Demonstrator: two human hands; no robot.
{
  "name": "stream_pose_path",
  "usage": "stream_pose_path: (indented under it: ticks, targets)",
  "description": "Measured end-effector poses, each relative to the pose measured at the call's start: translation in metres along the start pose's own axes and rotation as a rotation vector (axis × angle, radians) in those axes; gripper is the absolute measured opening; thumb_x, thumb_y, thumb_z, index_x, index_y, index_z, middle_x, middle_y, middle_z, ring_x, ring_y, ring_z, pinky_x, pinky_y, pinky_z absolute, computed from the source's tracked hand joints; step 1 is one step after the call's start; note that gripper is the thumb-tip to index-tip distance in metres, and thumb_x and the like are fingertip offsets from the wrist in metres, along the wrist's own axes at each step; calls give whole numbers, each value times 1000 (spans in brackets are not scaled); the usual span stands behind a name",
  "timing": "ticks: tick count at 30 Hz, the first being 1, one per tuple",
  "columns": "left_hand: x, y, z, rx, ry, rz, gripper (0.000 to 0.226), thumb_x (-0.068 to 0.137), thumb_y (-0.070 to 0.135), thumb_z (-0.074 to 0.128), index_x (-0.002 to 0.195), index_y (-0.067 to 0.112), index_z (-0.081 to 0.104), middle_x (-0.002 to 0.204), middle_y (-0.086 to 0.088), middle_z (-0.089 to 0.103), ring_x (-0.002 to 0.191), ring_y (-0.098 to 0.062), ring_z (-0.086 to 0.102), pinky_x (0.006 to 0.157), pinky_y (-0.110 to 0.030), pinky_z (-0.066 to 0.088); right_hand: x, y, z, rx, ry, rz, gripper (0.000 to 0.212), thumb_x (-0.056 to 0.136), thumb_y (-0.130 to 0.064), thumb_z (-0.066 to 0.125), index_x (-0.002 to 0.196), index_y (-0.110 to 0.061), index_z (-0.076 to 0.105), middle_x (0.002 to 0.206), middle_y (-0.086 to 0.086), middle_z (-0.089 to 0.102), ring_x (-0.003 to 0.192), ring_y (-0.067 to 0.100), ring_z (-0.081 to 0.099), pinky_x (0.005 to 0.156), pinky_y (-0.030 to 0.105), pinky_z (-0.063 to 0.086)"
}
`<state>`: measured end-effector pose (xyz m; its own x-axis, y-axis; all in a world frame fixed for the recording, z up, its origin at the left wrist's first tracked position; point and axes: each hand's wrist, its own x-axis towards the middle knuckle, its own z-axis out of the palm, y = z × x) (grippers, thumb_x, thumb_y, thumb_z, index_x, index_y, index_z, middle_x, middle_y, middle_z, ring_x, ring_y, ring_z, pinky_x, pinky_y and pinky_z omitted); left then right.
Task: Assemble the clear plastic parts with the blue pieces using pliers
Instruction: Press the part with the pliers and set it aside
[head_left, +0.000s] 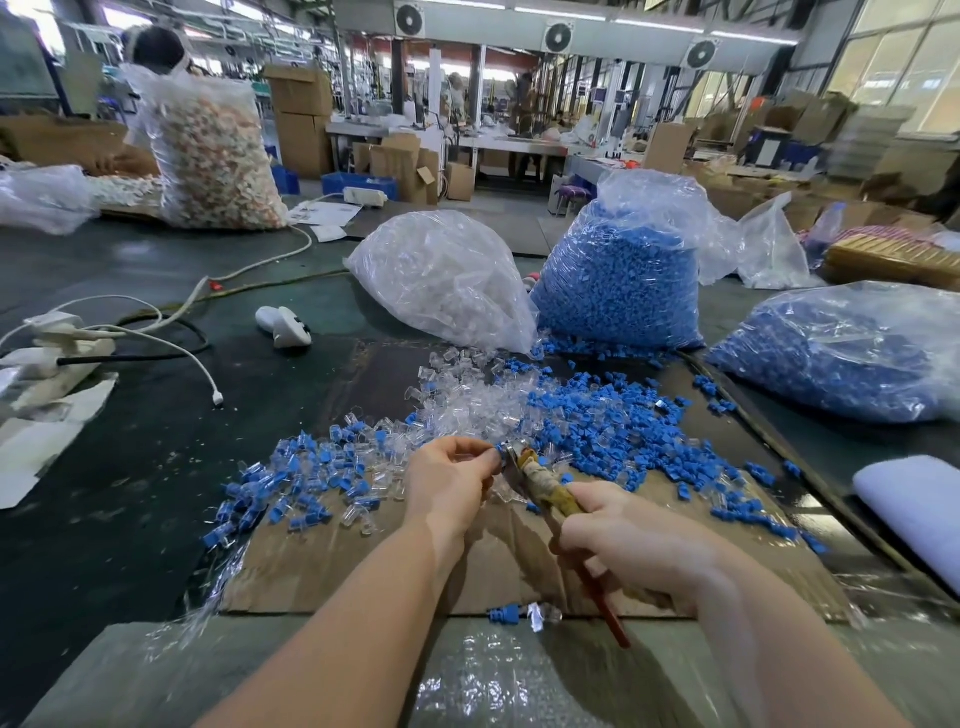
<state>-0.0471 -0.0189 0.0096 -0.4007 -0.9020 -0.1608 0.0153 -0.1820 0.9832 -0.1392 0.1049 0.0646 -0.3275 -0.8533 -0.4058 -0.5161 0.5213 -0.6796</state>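
Observation:
My left hand (449, 480) pinches a small clear part with a blue piece at its fingertips, held against the jaws of the pliers (540, 483). My right hand (618, 540) grips the pliers' taped handles; one red handle sticks out below my palm. Loose clear plastic parts (467, 402) and loose blue pieces (613, 431) lie heaped on a cardboard sheet (332, 571) beyond my hands. A spread of joined clear-and-blue parts (291, 488) lies to the left of my left hand.
A bag of clear parts (441, 275) and two bags of blue pieces (623, 291) (852, 348) stand behind the pile. White cables and a power strip (57, 353) lie at the left. A white foam pad (914, 504) sits at the right. One joined part (506, 614) lies at the cardboard's near edge.

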Motion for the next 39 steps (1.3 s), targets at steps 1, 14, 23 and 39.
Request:
stream_pose_path:
  ticks: [1,14,23,39]
  targets:
    - [0,0,0,2,3,0,12,83,0,64,78,11,63,73,-6,63,58,-11,54,49,-17,45,0,0,0,-11,1,-4,4,87,-14,46,90,-14,48,90,7,54,76,18,52,69,34,37]
    - [-9,-3,3,-42,52,-9,9,87,2,60,88,8,66,80,-9,66,67,-16,59,59,-26,51,7,6,13,-149,185,-165,16,92,-19,50,77,-24,46,82,-6,49,60,2,43,48,13,33]
    - [3,-3,-45,602,332,354,10,91,17,58,96,19,66,84,6,64,72,-7,56,63,-14,47,30,42,12,-273,512,58,48,86,-29,58,130,-18,44,117,7,52,111,25,47,95,41,43]
    - [19,-17,-72,1017,431,426,23,90,21,57,111,25,65,108,2,57,101,-15,38,88,-28,27,40,70,15,-729,765,232,70,89,-63,39,144,-22,26,128,8,45,120,25,41,96,33,39]
